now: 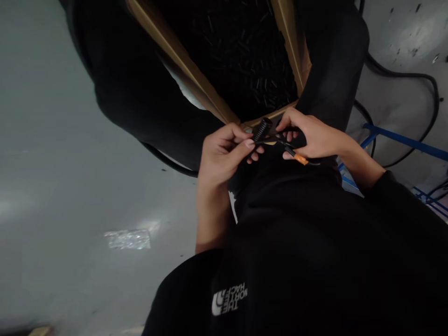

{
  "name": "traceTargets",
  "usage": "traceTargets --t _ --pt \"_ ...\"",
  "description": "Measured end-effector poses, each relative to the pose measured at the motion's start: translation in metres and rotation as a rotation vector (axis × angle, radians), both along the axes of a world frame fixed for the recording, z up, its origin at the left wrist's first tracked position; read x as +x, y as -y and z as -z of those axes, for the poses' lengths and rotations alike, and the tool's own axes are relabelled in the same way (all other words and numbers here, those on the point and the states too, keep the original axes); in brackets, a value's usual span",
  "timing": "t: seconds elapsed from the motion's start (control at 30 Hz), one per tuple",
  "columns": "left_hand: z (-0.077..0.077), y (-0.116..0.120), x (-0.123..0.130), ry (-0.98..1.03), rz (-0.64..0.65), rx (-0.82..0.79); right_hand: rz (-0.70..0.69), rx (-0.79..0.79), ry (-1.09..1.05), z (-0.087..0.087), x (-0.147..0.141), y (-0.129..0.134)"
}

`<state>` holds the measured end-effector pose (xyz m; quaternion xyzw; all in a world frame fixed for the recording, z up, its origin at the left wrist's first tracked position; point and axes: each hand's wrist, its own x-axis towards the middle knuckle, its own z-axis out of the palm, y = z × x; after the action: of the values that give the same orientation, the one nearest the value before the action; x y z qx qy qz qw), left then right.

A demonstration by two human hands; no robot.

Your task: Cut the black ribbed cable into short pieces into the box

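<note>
My left hand [222,154] and my right hand [311,137] meet above my lap. Between them is a short, black ribbed coil [262,129] on a black wire [280,138], which ends in an orange-tipped connector [300,159]. My left fingertips pinch the piece beside the coil. My right fingers grip the wire near the orange tip. Below my hands is my black hoodie [290,233]. Beyond them, a cardboard box [175,60] stands between my dark-clad legs, holding several small black tubular pieces [259,79].
Grey concrete floor [87,163] spreads along the left. To the right lie black cables [416,84] and a blue metal frame [402,140]. Another black cable [168,161] runs beneath my left arm.
</note>
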<state>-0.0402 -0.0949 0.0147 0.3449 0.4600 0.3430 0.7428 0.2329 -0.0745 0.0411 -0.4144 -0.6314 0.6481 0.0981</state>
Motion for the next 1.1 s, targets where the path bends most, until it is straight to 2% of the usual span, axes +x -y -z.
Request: traceTargets --t 0.07,0.17,0.3,0.47,0.6,0.73,0.83,0.93,1.1 --pt "-0.008 0.0 0.002 0.052 0.03 -0.035 -0.032 0.064 0.022 -0.011 -0.004 -0.002" --pt "-0.02 0.0 0.002 0.094 -0.016 -0.063 -0.045 0.134 0.048 -0.026 -0.01 -0.004" --pt "-0.025 -0.001 -0.003 0.157 -0.065 -0.093 -0.024 0.216 0.0 -0.034 -0.013 -0.002" --pt "-0.019 -0.003 -0.009 0.279 0.022 -0.082 -0.034 0.212 -0.072 -0.032 -0.011 0.001" --pt "-0.012 -0.005 -0.009 0.293 0.166 -0.208 -0.001 0.179 -0.043 -0.03 -0.016 0.0" --pt "-0.002 -0.005 -0.011 0.245 0.082 -0.255 0.006 0.189 0.033 -0.019 -0.019 0.001" --pt "0.001 -0.005 -0.011 0.137 0.049 -0.261 0.012 0.178 0.082 -0.01 -0.018 0.003" --pt "0.002 -0.002 -0.008 0.097 0.105 -0.301 0.013 0.153 0.099 -0.006 -0.019 0.004" --pt "0.006 0.0 -0.014 0.237 0.222 -0.354 -0.016 0.078 -0.011 -0.004 -0.016 -0.001"
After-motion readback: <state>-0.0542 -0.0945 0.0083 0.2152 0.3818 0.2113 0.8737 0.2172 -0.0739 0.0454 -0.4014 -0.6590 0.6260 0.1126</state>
